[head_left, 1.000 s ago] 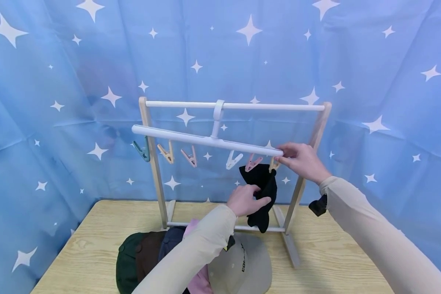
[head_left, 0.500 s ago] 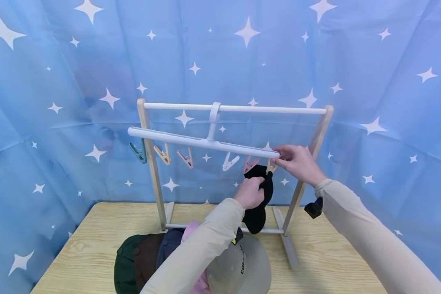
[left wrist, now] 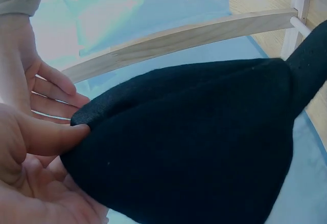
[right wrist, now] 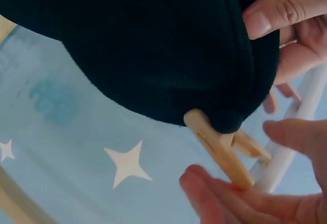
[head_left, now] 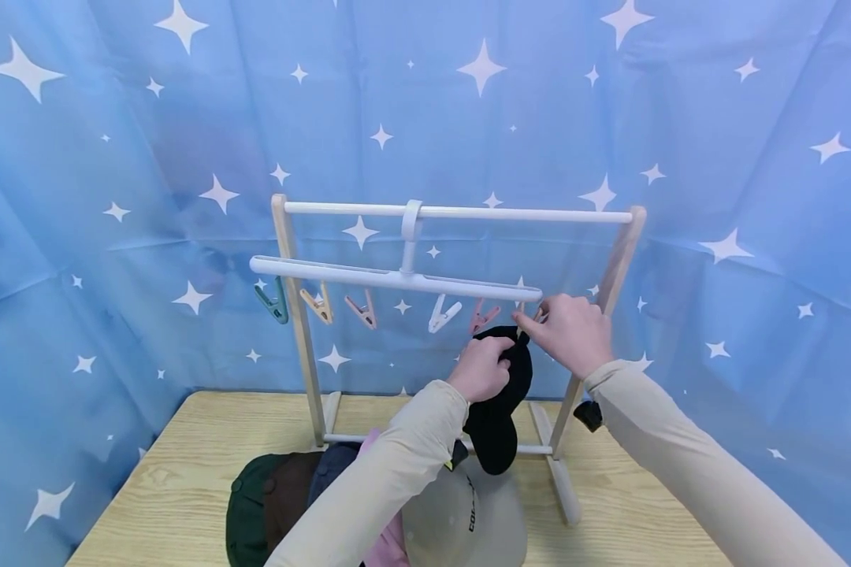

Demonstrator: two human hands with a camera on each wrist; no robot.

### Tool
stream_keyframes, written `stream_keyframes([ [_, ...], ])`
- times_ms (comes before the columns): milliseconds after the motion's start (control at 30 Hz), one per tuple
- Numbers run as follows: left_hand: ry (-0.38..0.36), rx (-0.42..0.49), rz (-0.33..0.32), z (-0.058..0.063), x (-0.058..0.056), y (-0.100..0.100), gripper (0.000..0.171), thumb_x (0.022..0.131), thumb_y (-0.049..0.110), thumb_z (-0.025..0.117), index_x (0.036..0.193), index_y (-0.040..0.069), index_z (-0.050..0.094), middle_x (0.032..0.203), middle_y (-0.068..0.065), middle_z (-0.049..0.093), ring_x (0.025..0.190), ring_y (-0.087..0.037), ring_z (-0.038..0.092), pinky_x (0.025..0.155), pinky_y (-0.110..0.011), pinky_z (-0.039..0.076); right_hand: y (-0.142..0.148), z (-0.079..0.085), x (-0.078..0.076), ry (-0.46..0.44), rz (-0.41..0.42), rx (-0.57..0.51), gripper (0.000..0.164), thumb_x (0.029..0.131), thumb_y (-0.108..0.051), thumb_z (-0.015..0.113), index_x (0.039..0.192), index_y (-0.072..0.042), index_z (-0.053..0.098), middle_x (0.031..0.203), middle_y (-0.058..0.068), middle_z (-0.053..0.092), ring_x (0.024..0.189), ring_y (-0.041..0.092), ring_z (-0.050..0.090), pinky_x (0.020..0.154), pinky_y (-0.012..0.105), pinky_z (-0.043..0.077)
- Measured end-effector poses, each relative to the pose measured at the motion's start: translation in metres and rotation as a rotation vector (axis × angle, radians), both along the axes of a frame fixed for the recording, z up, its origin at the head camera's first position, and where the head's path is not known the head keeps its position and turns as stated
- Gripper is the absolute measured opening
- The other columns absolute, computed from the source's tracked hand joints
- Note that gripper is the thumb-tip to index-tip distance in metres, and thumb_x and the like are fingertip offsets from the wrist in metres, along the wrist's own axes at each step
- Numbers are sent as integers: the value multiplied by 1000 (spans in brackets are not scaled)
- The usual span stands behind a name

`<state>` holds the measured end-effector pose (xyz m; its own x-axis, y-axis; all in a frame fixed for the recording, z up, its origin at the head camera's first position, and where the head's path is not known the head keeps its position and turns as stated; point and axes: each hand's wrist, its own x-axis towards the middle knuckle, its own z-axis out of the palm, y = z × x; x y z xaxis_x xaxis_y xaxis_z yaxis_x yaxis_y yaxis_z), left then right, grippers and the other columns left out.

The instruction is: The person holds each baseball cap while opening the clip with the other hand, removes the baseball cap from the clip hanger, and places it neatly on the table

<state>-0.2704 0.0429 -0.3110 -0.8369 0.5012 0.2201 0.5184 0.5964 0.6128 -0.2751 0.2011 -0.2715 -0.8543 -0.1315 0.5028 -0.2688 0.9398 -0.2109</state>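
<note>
A black cap [head_left: 512,378] hangs below the right end of a white hanger [head_left: 369,276], brim downward. My left hand [head_left: 481,368] pinches the cap's edge; in the left wrist view its thumb [left wrist: 56,137] presses the dark fabric. Beside the hanger's end is my right hand [head_left: 570,331], around a yellow clothespin [right wrist: 219,152]. That clothespin bites the cap's edge, its handles spread apart. In the right wrist view, the right fingers [right wrist: 219,193] touch one handle while the thumb stands a little off the other.
Several other clothespins, including a white one [head_left: 443,313] and a green one [head_left: 273,301], hang along the hanger. A wooden rack [head_left: 298,339] carries it. On the table [head_left: 177,465] lie a green cap [head_left: 248,504], a brown cap [head_left: 287,492] and a beige cap [head_left: 440,520], with others partly hidden.
My right hand has dropped slightly from the hanger's end to the clothespin. The left hand has moved up and right to the cap's edge, and the cap's brim hangs lower.
</note>
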Motion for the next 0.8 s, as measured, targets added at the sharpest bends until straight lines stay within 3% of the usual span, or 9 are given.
stream_keyframes([
  [133,5,-20,14,-1,2,0,35,97,-1,51,130,3,59,124,-12,62,82,-21,61,74,-25,43,-7,-4,-2,-32,-45,-37,53,89,-40,65,49,-15,41,42,-2,29,35,16,32,36,28,21],
  [333,-5,-33,24,0,7,1,35,97,1,51,132,3,58,128,-11,60,104,-25,61,83,-27,46,-13,-7,-5,-66,-60,-115,52,87,-39,67,49,-16,40,42,-2,29,36,16,32,37,28,21],
  [433,-9,-14,12,2,8,1,35,97,1,51,132,3,58,129,-13,60,93,-23,63,77,-25,45,-13,-6,-9,-104,-20,-184,50,88,-33,65,49,-16,39,44,-3,28,37,16,28,39,28,20],
  [533,-18,3,-1,2,8,0,35,97,0,51,132,3,58,127,-13,60,84,-21,62,72,-24,43,-11,-3,-14,-271,52,-362,39,90,-26,62,56,-10,51,50,-2,41,44,14,39,43,28,33],
  [633,-32,20,-4,1,7,-1,34,97,0,51,131,3,58,126,-13,61,90,-22,62,74,-24,44,-8,3,-20,-495,92,-589,28,92,-23,62,78,1,65,74,4,57,64,14,56,64,29,52],
  [700,-43,34,-5,-1,6,-4,34,97,0,51,130,3,59,127,-13,61,97,-24,61,75,-25,44,-6,6,-23,-614,95,-700,28,92,-23,64,96,5,66,90,7,61,78,14,62,79,31,53],
  [800,-68,58,-2,-5,4,-8,36,97,0,51,132,3,58,131,-12,58,104,-24,59,75,-26,44,-2,10,-27,-718,105,-737,28,94,-23,62,100,4,62,90,5,62,78,12,63,79,28,53],
])
